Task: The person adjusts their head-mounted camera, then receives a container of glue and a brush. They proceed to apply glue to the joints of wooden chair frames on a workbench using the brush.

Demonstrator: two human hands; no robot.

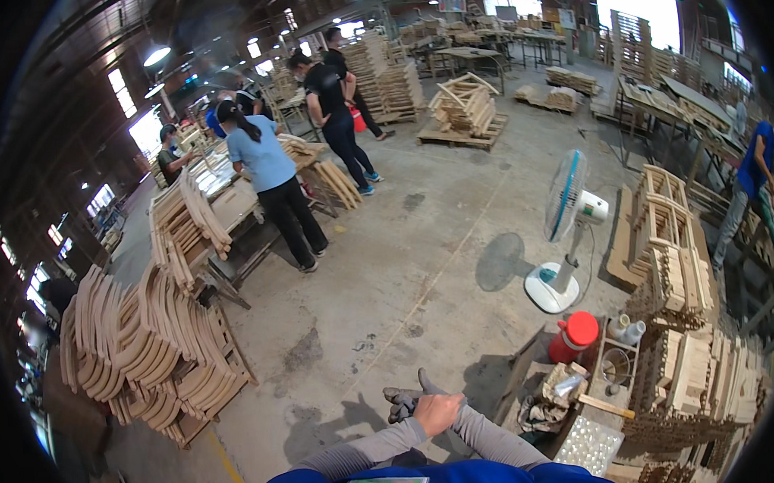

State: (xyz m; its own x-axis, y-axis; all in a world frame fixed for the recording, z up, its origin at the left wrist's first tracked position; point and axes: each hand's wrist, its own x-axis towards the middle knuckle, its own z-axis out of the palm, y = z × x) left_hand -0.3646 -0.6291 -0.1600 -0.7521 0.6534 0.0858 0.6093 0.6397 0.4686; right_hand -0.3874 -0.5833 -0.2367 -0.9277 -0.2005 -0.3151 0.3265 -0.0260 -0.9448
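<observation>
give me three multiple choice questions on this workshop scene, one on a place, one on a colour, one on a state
1. Where is the standing fan relative to the person's hands?
A. ahead and right
B. far left
C. behind the curved wood stack

2. What colour is the jug on the floor?
A. green
B. red
C. yellow

3. How are the left hand and right hand placed?
A. far apart
B. together, touching
C. resting on the fan

Answers: 1 A, the fan stands up and right of the hands. 2 B, its lid and body are red. 3 B, the bare hand overlaps the gloved one.
</observation>
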